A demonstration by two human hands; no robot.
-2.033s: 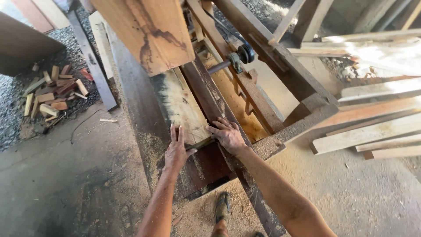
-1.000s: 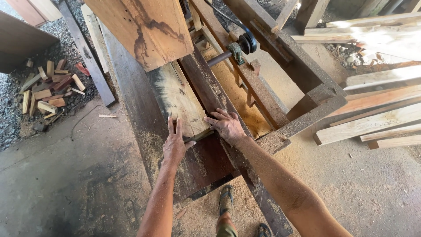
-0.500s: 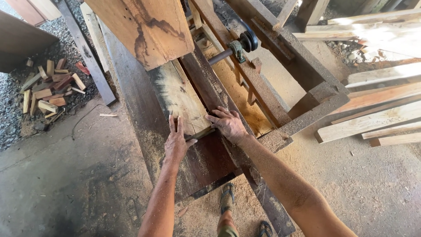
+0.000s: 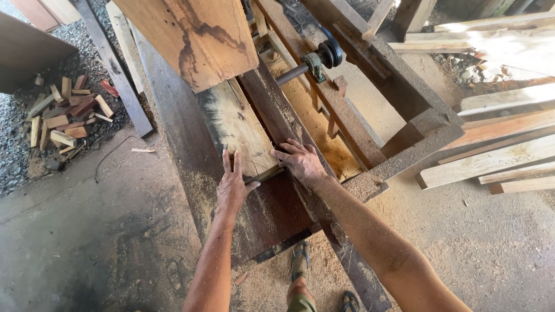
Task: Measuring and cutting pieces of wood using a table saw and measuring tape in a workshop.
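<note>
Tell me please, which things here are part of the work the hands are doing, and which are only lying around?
In use:
- pale plank, pressed at its near end
- left hand and right hand, both on that end
- dark saw table under the plank

Lying about:
- offcut pile on the gravel
- stacked boards on the right
- big slab leaning above

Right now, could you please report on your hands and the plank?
Left hand flat on plank end. Right hand at its right corner. Big board leans over the far end.
</note>
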